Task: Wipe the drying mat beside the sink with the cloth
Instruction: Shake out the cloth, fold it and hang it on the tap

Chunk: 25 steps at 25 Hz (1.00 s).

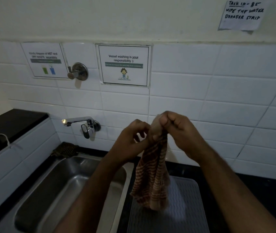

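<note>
A brown striped cloth (pixel 152 179) hangs down in the air from both hands. My right hand (pixel 176 128) pinches its top edge, fingers closed on the fabric. My left hand (pixel 133 137) grips the same top part just to the left. Below the cloth, a grey ribbed drying mat (pixel 187 211) lies flat on the black counter, right of the steel sink (pixel 63 185). The cloth's lower end dangles just above the mat's left part and hides some of it.
A wall tap (pixel 81 123) juts out over the sink. Another dark cloth (pixel 65 149) lies bunched at the sink's back left corner. White tiles with two printed notices back the counter. A black ledge (pixel 11 121) with a white cord sits at left.
</note>
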Each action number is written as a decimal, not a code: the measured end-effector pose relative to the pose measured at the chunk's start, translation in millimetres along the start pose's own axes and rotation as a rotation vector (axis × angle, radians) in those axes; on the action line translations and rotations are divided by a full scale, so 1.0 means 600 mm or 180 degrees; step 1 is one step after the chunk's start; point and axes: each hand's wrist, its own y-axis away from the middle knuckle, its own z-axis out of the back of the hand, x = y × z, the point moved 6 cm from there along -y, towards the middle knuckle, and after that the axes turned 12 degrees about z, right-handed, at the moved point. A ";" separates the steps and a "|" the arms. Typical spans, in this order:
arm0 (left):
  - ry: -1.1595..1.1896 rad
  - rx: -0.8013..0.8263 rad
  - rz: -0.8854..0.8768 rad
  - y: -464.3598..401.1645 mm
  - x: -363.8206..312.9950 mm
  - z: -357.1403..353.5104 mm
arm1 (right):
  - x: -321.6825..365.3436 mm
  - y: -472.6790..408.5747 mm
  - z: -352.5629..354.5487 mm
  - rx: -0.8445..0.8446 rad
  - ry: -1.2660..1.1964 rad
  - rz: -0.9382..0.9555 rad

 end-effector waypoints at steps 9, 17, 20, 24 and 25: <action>0.1049 0.1055 0.0633 0.081 0.096 -0.057 | -0.004 0.004 0.145 -0.2071 -0.0519 -0.0603; -0.2523 -0.0237 0.0175 -0.013 0.119 0.072 | -0.123 0.039 0.195 -0.1786 0.0557 -0.1173; -0.2243 -0.0560 0.0064 -0.030 0.074 0.087 | -0.141 0.056 0.203 -0.1747 0.0376 -0.1177; -0.1321 -0.0316 0.0317 0.065 0.060 0.068 | -0.130 0.141 0.175 -0.1594 0.0114 -0.1126; -0.1229 -0.0017 0.0439 0.104 0.068 0.052 | -0.132 0.183 0.168 -0.1550 0.0092 -0.1183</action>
